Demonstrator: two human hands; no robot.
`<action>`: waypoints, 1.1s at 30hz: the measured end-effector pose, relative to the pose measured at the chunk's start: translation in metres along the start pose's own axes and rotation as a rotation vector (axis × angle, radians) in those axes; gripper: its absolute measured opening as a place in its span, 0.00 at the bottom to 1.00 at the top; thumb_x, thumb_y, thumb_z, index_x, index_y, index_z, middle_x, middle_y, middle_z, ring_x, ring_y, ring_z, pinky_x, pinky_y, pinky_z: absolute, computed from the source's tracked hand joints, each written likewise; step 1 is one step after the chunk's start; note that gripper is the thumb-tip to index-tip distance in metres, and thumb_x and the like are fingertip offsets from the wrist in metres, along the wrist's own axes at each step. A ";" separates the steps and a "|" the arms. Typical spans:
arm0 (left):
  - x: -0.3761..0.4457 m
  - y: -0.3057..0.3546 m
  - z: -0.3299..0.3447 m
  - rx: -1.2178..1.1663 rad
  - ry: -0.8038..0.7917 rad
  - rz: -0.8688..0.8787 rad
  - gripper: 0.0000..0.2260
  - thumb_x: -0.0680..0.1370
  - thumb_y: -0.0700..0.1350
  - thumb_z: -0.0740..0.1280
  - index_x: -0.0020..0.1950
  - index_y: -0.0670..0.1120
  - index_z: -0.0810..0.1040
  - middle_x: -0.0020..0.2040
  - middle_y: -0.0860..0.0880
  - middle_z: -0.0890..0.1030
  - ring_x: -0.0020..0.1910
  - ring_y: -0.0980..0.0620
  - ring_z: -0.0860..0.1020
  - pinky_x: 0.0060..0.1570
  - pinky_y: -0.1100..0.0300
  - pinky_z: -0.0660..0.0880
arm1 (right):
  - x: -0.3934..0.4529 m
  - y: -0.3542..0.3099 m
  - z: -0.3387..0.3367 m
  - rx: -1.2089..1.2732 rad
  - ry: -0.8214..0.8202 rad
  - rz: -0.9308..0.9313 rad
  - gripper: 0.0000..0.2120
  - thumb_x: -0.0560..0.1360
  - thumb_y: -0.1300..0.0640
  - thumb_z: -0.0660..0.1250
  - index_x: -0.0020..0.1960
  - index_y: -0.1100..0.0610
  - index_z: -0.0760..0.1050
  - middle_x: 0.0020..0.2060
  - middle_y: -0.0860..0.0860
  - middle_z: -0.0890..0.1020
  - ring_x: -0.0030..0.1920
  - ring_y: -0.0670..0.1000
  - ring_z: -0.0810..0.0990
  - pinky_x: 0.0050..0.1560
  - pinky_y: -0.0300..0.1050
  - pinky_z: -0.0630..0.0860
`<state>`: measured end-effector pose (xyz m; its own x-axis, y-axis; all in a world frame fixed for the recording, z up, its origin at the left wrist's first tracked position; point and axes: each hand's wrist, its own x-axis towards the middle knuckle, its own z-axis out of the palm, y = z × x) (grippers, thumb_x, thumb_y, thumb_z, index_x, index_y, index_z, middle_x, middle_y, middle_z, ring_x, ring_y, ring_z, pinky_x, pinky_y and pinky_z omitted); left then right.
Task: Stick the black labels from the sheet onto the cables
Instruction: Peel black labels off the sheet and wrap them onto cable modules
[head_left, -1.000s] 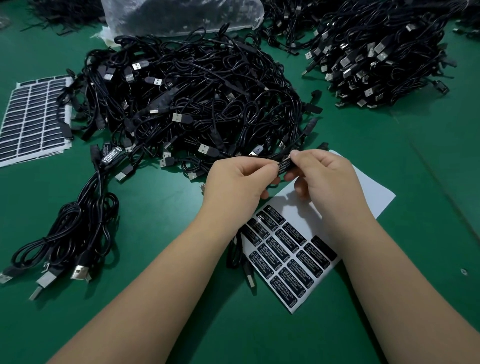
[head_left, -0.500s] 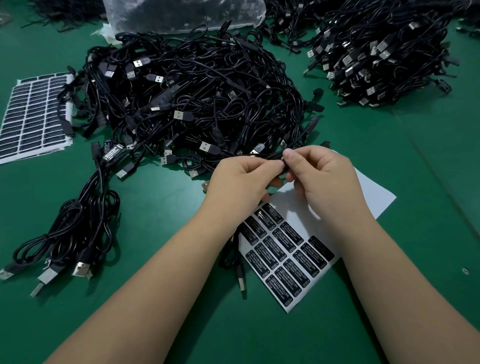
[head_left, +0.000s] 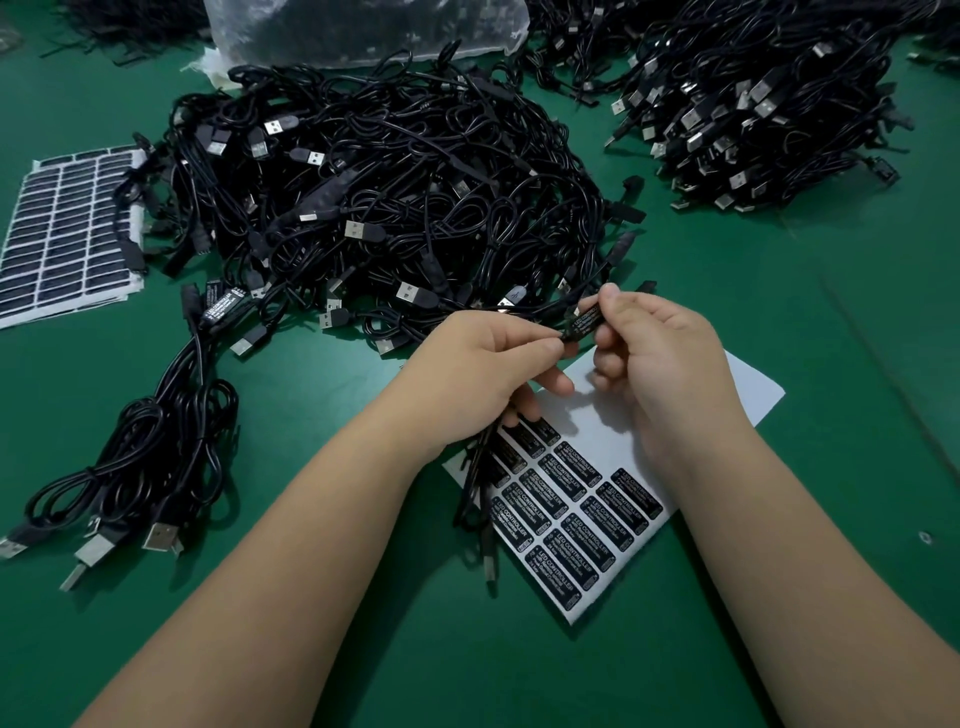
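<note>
now left hand (head_left: 488, 358) and right hand (head_left: 654, 353) pinch cable (head_left: 584, 322), label on; sheet (head_left: 576, 525) half full, big pile (head_left: 395, 208) waits.

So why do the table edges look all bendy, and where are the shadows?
Head view: the wide lens curves things near the corners; the green table bows outward. Soft shadows from the hands fall on the label sheet. Printed labels below read sharp; the far cable pile looks dim.

green table top (head_left: 857, 395), dimly lit, faint scuff lines.
</note>
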<state>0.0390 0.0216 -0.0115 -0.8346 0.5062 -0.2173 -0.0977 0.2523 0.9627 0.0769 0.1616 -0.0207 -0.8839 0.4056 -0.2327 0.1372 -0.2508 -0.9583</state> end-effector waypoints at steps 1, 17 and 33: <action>-0.001 -0.001 -0.001 0.008 -0.008 0.013 0.08 0.81 0.41 0.64 0.49 0.48 0.82 0.34 0.52 0.83 0.26 0.56 0.74 0.26 0.64 0.71 | 0.000 0.000 0.000 -0.006 -0.003 -0.010 0.13 0.80 0.54 0.63 0.39 0.53 0.81 0.25 0.44 0.74 0.24 0.43 0.67 0.29 0.39 0.68; -0.012 -0.004 -0.004 -0.019 0.009 0.068 0.09 0.82 0.41 0.61 0.50 0.43 0.81 0.29 0.54 0.76 0.23 0.57 0.67 0.22 0.66 0.64 | 0.001 -0.002 -0.008 -0.022 -0.347 -0.023 0.09 0.74 0.64 0.68 0.40 0.52 0.80 0.25 0.48 0.75 0.25 0.45 0.68 0.28 0.37 0.68; -0.091 0.022 -0.077 0.863 0.814 -0.066 0.12 0.81 0.46 0.58 0.48 0.42 0.80 0.34 0.47 0.78 0.30 0.51 0.74 0.27 0.59 0.67 | -0.007 0.003 -0.003 -0.031 -0.267 -0.045 0.17 0.82 0.50 0.58 0.45 0.56 0.82 0.31 0.53 0.81 0.26 0.46 0.73 0.28 0.35 0.72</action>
<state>0.0709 -0.0821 0.0423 -0.9711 -0.1231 0.2046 -0.0160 0.8884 0.4588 0.0852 0.1604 -0.0225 -0.9755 0.1682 -0.1418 0.1053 -0.2091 -0.9722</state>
